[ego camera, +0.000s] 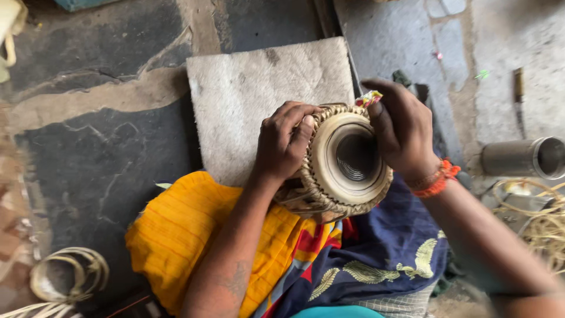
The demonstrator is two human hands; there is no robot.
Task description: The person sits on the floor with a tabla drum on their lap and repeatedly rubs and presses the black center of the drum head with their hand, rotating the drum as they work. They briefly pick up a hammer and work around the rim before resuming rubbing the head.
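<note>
I see a small hand drum [344,162] in the middle of the frame, tipped on its side so its pale round head with the dark centre faces up at me. A braided ring of straps runs round the rim. The drum rests over my lap, on a yellow cloth [176,229] at lower left and a dark blue patterned cloth [388,247] at lower centre.

My left hand [285,141] is curled shut over the drum's left rim, fingers bent down onto the braid. My right hand [403,126] clasps the upper right rim, thumb lying against the edge of the head; a bit of coloured wrapper [369,98] pokes out by its fingertips. An orange thread band [438,178] circles that wrist.

Behind the drum, in the upper middle, lies a pale fuzzy mat [259,88] on the dark cracked floor [106,159]. A metal cylinder [524,157] lies at the right edge, with loose pale strips [544,227] below it. A coil of strips [67,277] sits at lower left.
</note>
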